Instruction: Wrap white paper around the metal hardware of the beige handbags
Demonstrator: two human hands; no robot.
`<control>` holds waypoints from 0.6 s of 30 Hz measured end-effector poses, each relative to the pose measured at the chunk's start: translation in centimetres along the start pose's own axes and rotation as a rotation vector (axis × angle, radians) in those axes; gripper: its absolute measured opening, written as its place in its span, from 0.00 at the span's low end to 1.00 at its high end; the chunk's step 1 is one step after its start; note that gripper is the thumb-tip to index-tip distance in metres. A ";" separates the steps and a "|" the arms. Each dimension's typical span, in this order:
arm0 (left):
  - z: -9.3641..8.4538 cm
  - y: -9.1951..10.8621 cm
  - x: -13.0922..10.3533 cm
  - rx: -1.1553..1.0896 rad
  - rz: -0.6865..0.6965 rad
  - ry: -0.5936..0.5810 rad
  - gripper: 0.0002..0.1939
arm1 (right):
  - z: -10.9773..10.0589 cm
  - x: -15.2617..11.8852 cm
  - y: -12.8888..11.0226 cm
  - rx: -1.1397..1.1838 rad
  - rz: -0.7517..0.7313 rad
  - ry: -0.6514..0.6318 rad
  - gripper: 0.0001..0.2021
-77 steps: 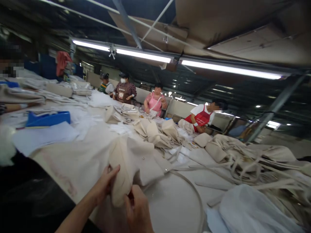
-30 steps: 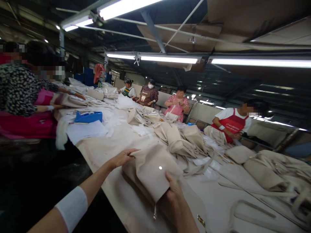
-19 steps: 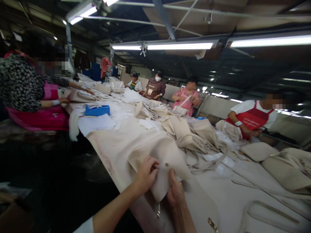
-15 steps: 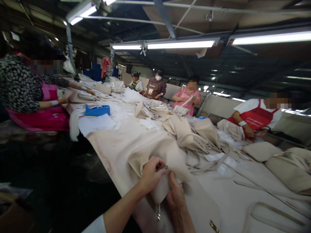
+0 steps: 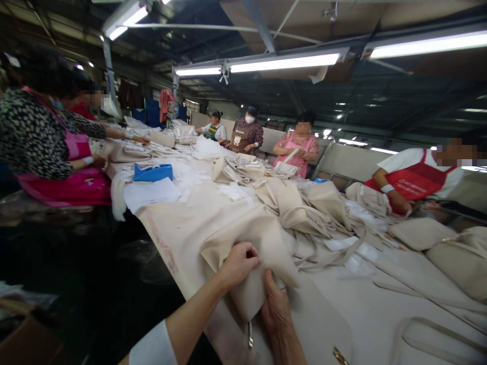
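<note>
A beige bag [image 5: 262, 228] lies on the table in front of me, its near corner turned towards me. My left hand [image 5: 242, 263] is curled over its middle, thumb and fingertips drawn together; what they pinch, if anything, is hidden. My right hand [image 5: 277, 306] grips the bag's near right side, thumb on top and fingers out of sight beneath. Below the near corner hangs a small gold-coloured metal fitting [image 5: 250, 340]. Another gold-coloured fitting [image 5: 340, 356] shows at the bottom edge, right of my right hand.
Piled beige bags [image 5: 300, 203] with straps lie beyond my hands. More bags [image 5: 462, 258] and a loose strap [image 5: 437, 334] are at the right. A blue holder [image 5: 152, 172] stands by white sheets [image 5: 152, 195] at the left edge. Several co-workers in aprons surround the table [image 5: 171, 218].
A small metal piece at my left fingertips, visible earlier, no longer shows. My left thumb and fingers have shifted slightly; the right hand keeps its hold. The view has turned slightly.
</note>
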State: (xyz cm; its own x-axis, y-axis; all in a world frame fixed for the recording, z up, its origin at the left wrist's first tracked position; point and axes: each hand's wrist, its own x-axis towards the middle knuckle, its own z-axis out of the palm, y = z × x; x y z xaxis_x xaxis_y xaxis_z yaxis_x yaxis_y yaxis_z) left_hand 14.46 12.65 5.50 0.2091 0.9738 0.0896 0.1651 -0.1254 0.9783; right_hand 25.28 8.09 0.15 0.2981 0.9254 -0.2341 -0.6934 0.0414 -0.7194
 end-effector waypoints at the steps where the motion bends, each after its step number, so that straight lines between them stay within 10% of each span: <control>1: 0.0 0.1 0.1 0.006 -0.005 0.000 0.04 | 0.0 0.0 0.0 0.003 0.002 0.003 0.25; 18: -1.3 1.2 1.7 0.023 -0.081 -0.188 0.07 | 0.1 -0.1 -0.2 0.035 0.009 -0.007 0.30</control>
State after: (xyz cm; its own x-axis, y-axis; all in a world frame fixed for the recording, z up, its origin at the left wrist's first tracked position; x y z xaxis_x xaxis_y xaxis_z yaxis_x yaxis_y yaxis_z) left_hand 13.72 14.37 7.10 0.3704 0.9284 -0.0281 0.2099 -0.0542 0.9762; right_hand 25.36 8.02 0.40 0.2870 0.9285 -0.2357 -0.7184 0.0458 -0.6942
